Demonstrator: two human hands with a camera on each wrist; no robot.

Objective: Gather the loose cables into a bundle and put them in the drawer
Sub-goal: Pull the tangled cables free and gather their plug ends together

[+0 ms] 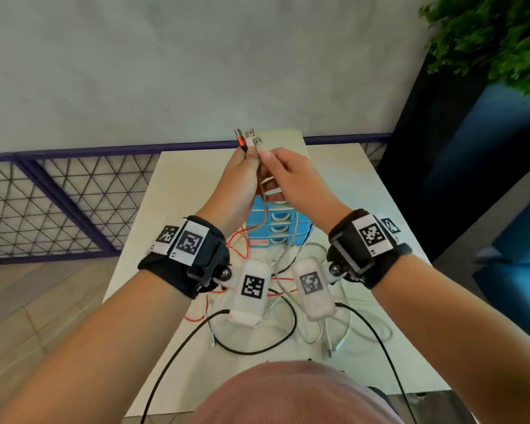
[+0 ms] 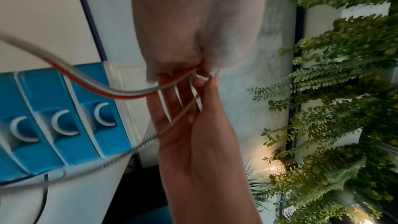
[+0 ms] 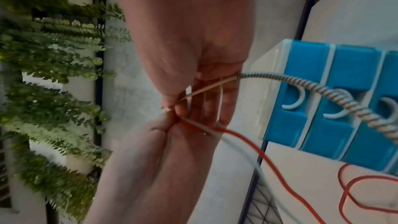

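Both hands are raised above the white table [image 1: 181, 185]. My left hand [image 1: 248, 156] grips a red cable [image 1: 240, 141] and a white cable just below their USB plugs. Beside it, my right hand [image 1: 268, 157] pinches a third, spring-wrapped cable [image 3: 336, 94] under its silver plug [image 1: 259, 142]. The red cable [image 3: 269, 159] and the others hang down to loose loops [image 1: 288, 328] on the table in front of me. A small blue drawer unit [image 1: 277, 228] with white handles stands under the hands, its drawers closed [image 2: 64, 108].
A purple mesh railing [image 1: 43, 194] runs along the table's left and far side. Green plants [image 1: 502, 35] hang at the upper right, and a blue seat [image 1: 517, 270] stands to the right. Black leads from the wrist cameras trail toward my body.
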